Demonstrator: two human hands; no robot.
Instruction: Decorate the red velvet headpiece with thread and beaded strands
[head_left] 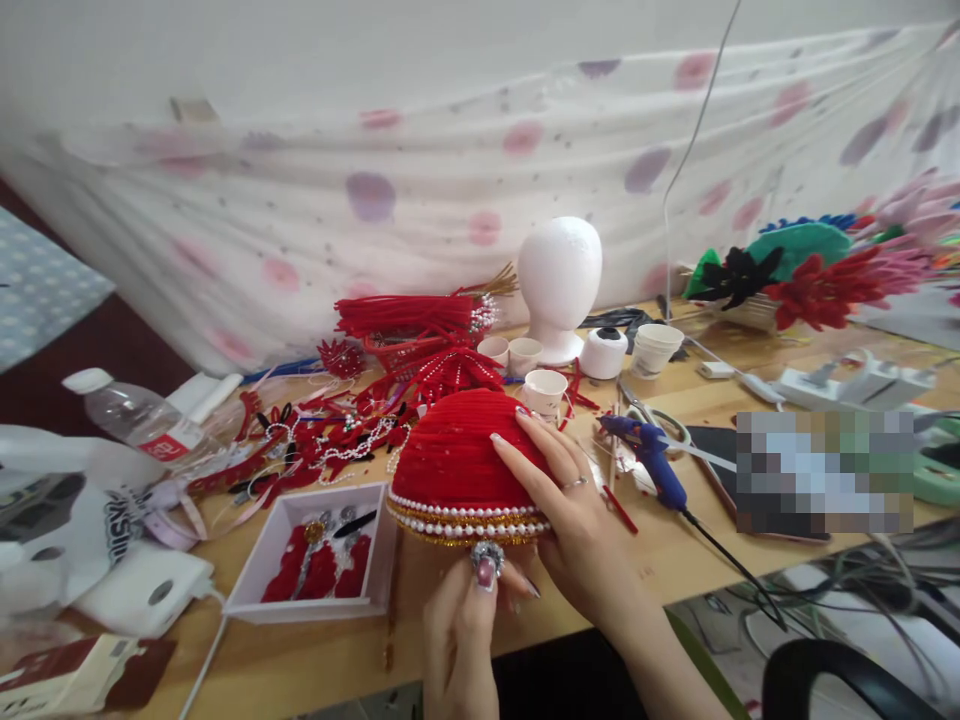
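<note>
A red domed cap (457,455), trimmed with white pearl strings and gold braid round its lower edge, is held up over the front of the table. My right hand (574,520) is spread along its right side, fingers bent over the red surface and the palm against the trim. Below the trim, my left hand (465,625) pinches a small round silver ornament (487,556) between thumb and fingers, close against the cap's lower edge. Whether the ornament is fastened there I cannot tell. Part of the left fingers is hidden beneath the cap.
A white box (384,570) with red pieces stands left. A blue glue gun (656,465) lies right, near scissors (660,415). Behind are a white foam head (561,275), paper cups (545,392) and red stems (405,318). A plastic bottle (142,415) leans far left.
</note>
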